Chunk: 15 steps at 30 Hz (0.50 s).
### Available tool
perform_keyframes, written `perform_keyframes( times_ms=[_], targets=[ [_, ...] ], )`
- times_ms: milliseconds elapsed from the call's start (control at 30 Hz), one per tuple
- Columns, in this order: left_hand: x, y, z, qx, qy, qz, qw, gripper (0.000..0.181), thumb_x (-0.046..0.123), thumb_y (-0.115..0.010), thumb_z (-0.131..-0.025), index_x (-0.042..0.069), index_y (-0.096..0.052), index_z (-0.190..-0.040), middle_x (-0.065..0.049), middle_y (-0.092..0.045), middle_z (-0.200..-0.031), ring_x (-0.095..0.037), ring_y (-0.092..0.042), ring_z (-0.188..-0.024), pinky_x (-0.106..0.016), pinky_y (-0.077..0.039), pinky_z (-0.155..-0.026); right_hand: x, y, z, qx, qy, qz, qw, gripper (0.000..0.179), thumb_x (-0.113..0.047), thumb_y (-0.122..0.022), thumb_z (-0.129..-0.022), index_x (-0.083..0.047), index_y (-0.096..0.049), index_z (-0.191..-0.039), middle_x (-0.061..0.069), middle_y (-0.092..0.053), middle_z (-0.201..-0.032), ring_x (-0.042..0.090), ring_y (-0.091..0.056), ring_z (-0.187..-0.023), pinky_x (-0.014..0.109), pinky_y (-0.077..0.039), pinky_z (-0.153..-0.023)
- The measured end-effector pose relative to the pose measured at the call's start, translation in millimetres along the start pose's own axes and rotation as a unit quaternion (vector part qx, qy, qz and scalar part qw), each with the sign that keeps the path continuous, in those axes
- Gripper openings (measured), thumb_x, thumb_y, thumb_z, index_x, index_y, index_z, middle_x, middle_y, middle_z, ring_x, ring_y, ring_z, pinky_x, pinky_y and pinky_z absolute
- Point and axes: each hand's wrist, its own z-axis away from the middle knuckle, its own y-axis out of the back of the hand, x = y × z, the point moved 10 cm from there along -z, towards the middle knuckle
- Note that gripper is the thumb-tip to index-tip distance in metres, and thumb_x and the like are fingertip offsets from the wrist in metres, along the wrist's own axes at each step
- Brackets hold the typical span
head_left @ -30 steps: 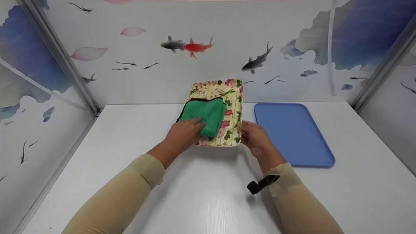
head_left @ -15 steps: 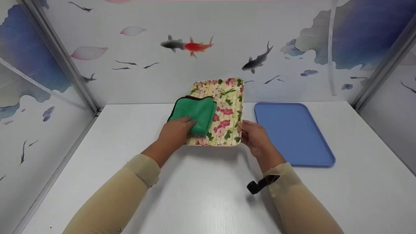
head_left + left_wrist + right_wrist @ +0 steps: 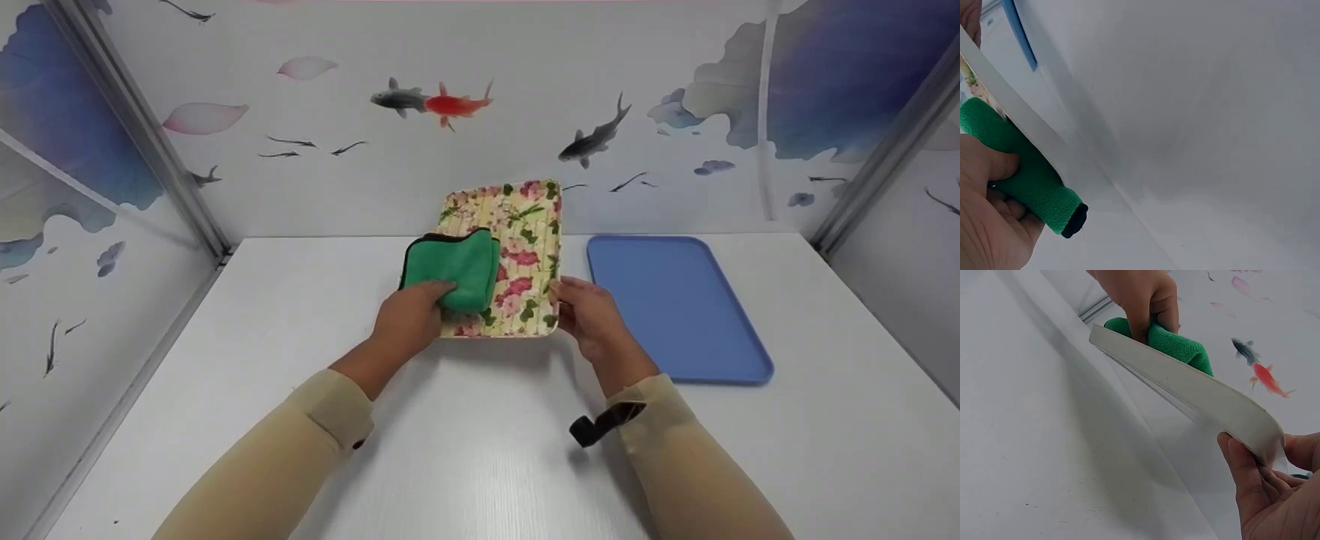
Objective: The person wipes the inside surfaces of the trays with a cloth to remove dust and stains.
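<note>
A floral tray [image 3: 525, 259], cream with pink blossoms and green leaves, is held tilted above the table. My right hand [image 3: 592, 319] grips its right edge, with the thumb on the face and fingers behind, as the right wrist view shows at the tray's pale outer rim [image 3: 1185, 385]. A folded green cloth [image 3: 454, 266] with black edging lies against the left part of the tray's face. My left hand [image 3: 409, 319] holds this cloth by its lower left part. In the left wrist view the thumb and fingers close round the cloth [image 3: 1033, 180]. The cloth hides the tray's left edge.
A blue tray [image 3: 675, 307] lies flat on the white table [image 3: 465, 450] to the right, close to my right hand. White panels [image 3: 300, 187] printed with fish and petals stand behind and at both sides. A black strap device [image 3: 604, 424] sits on my right wrist.
My left hand has moved the green cloth leftward over the floral tray, then slightly down in the last half second. The tray and my right hand stay nearly in place.
</note>
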Motion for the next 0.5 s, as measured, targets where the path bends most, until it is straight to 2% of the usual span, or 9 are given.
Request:
perform_keyframes(
  times_ms=[167,400,500],
  targets=[
    [5.9,-1.9,4.4,0.002,0.007,0.025,0.9997,0.043,0.008,-0.055,-0.104,0.019,-0.063,-0.145,-0.005,-0.066,-0.144,-0.029,-0.062,-0.133,-0.048,-0.052,-0.110,-1,-1,-0.1,-0.006,0.005,0.001,1.0000,0.039,-0.022,-0.051,-0.110,0.003,-0.053,-0.140,-0.005,-0.063,-0.082,0.006,-0.056,-0.069,0.022,-0.049,-0.068],
    [19.4,-5.5,11.1,0.007,-0.004,0.049,0.9988,0.043,0.007,-0.056,-0.104,0.020,-0.064,-0.144,-0.005,-0.069,-0.139,-0.028,-0.065,-0.128,-0.048,-0.055,-0.106,1,1,0.6,-0.003,-0.007,0.005,1.0000,0.059,-0.021,-0.050,-0.110,-0.001,-0.031,-0.161,-0.009,-0.063,-0.087,0.003,-0.058,-0.074,0.021,-0.049,-0.072],
    [27.5,-6.2,14.4,0.009,-0.016,0.054,0.9984,0.043,0.007,-0.056,-0.103,0.019,-0.064,-0.144,-0.005,-0.069,-0.139,-0.028,-0.066,-0.127,-0.048,-0.055,-0.105,1,1,0.9,-0.002,-0.004,0.002,1.0000,0.054,-0.021,-0.050,-0.110,0.001,-0.037,-0.157,-0.008,-0.063,-0.088,0.004,-0.059,-0.075,0.021,-0.050,-0.072]
  ],
)
